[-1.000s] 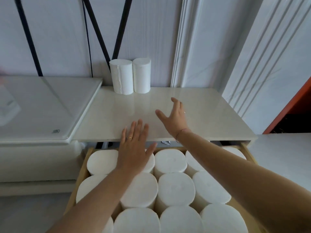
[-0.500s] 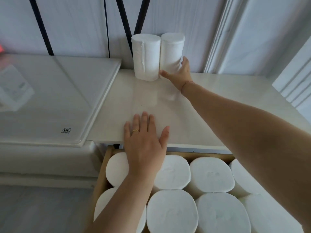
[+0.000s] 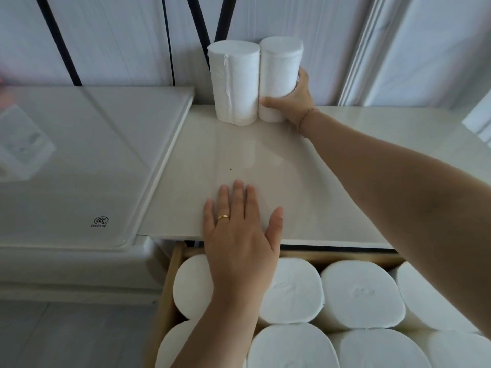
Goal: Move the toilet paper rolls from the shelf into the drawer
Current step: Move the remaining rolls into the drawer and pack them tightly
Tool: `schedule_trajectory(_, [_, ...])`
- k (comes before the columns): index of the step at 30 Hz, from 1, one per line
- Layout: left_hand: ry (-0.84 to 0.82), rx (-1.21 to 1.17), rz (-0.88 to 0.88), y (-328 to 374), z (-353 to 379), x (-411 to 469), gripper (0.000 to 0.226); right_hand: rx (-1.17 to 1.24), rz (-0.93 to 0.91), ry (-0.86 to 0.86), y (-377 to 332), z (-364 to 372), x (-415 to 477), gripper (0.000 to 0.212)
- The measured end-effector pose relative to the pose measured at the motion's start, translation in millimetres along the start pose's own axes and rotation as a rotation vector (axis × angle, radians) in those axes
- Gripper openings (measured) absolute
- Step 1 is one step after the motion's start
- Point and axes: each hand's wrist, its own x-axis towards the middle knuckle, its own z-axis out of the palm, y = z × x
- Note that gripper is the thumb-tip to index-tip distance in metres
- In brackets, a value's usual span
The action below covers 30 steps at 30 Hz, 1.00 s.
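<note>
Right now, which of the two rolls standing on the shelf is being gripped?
The right-hand roll: the right hand wraps round its lower part. The left-hand roll beside it, with the loose paper edge in front, is untouched.

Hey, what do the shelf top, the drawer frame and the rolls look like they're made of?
The shelf top looks like polished stone or glossy laminate, cream; it mirrors the rolls standing on it. The drawer frame seems bare light wood, tan and matte. The rolls look like soft white paper, matte, without shine.
</note>
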Motion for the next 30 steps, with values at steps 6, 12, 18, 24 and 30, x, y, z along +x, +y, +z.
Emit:
schedule_trajectory(6, [0.014,-0.008,-0.005,0,0,-1,0.067,-0.025,0.007,-0.043,-4,-4,-20,0.096])
schedule_trajectory(12, [0.018,-0.009,0.003,-1,0,-1,0.066,-0.085,-0.053,-0.078,-9,-23,-73,0.096])
schedule_trajectory(18, [0.051,-0.03,0.019,-2,0,-1,0.065,-0.122,-0.067,-0.146,-19,-56,-144,0.094])
schedule_trajectory(24, [0.038,-0.036,0.029,0,-2,-3,0.068,-0.116,-0.056,-0.166,-25,-90,-209,0.097])
schedule_trajectory(30, [0.064,-0.06,0.083,0,-4,-12,0.067,-0.148,-0.014,-0.114,-26,-114,-252,0.097])
